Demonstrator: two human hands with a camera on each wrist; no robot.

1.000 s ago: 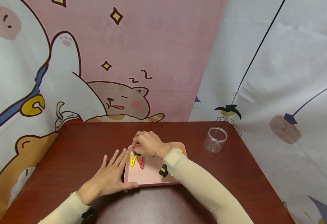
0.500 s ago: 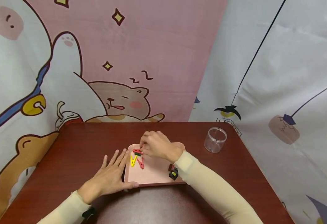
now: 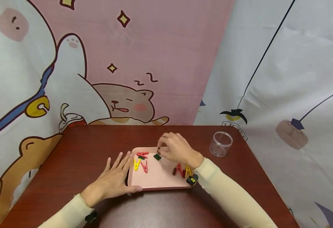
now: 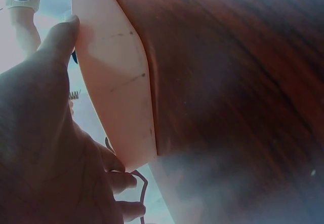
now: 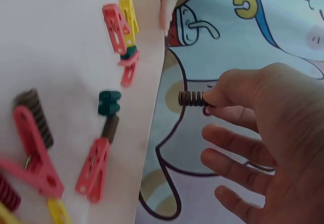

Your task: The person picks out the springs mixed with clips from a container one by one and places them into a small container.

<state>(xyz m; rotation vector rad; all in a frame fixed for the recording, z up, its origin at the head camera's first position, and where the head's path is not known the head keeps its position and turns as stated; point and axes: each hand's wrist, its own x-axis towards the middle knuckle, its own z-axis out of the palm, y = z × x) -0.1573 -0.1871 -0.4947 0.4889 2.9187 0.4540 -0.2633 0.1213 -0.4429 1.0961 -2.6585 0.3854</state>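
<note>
My right hand is over the back edge of the pink tray. Its thumb and index finger pinch a dark coil spring, while the other fingers are loosely bent. Below that hand, dark green coils lie in the tray. My left hand lies against the tray's left side with straight, spread fingers, its thumb along the front rim. Near the left hand are a yellow clip, a red clip and another red clip beside a dark green coil.
At the tray's right end lie a red clip, a yellow clip and dark red coils, partly behind the right wrist. A clear round jar stands at the table's back right. A cartoon-printed cloth hangs behind the table.
My right hand has moved right from the tray's back left corner to its back middle. The left-hand clips and the green coils have come into view. The left hand stays in place.
</note>
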